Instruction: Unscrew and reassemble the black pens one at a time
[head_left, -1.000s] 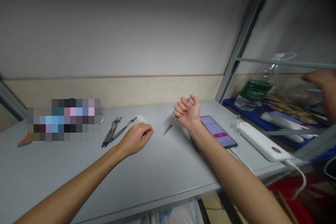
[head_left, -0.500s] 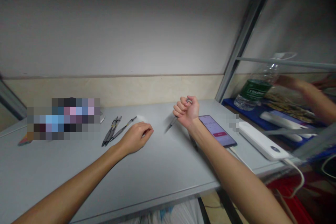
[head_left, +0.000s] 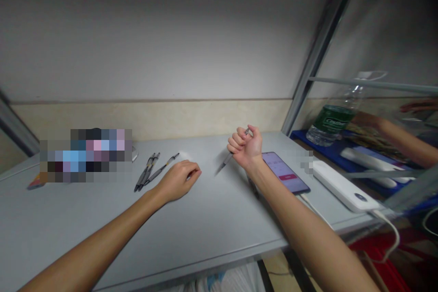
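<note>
In the head view my right hand [head_left: 244, 145] is raised just over the table, its fingers wrapped round a grey pen [head_left: 226, 161]. The pen slants down to the left, and its upper end shows by my thumb. My left hand [head_left: 180, 179] rests on the table, fingers curled in and thumb against them; nothing shows in it. Beside it lies a grey pen [head_left: 160, 171], with more pens [head_left: 147, 172] close together to its left. Partly hidden under my right forearm is a dark slim object [head_left: 253, 188] I cannot make out.
A lit phone [head_left: 286, 174] with a cable lies right of my right wrist, near a white power bank [head_left: 342, 187]. Past the metal frame [head_left: 310, 68] are a water bottle [head_left: 330, 121] and a blurred arm [head_left: 393, 132]. Pixelated items [head_left: 85, 155] sit at the left.
The whole view has shifted slightly. My right hand keeps its grip on the pen, and my left hand stays on the table. The blurred arm beyond the frame has moved a little.
</note>
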Available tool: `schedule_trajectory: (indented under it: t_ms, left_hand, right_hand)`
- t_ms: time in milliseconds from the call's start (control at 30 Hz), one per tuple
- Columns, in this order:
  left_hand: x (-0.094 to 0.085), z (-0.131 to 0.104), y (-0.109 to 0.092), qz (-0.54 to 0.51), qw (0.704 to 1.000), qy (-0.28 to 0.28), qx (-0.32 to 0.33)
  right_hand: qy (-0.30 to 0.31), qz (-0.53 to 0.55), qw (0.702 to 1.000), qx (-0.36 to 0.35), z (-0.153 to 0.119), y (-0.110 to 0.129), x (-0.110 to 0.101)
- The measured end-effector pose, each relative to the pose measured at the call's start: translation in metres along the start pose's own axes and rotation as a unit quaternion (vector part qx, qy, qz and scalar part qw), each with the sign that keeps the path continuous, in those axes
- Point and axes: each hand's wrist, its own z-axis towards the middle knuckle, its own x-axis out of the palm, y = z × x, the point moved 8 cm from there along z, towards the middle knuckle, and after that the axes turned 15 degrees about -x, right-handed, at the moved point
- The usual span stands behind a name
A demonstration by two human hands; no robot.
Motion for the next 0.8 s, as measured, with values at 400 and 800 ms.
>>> schedule_trajectory:
  t_ms: [400,800]
  left_hand:
    - [0.001,0.0006,0.0006,0.003,1.0,0.012,-0.005]
    - [0.0008,0.0001,0.0009,0.003,1.0,0.011,-0.005]
  right_hand:
    - [-0.003,0.007,1.0,0.009,0.0007,-0.0017,-0.0022]
    - [0.007,0.016,1.0,0.005,-0.0002,-0.0002,0.0012]
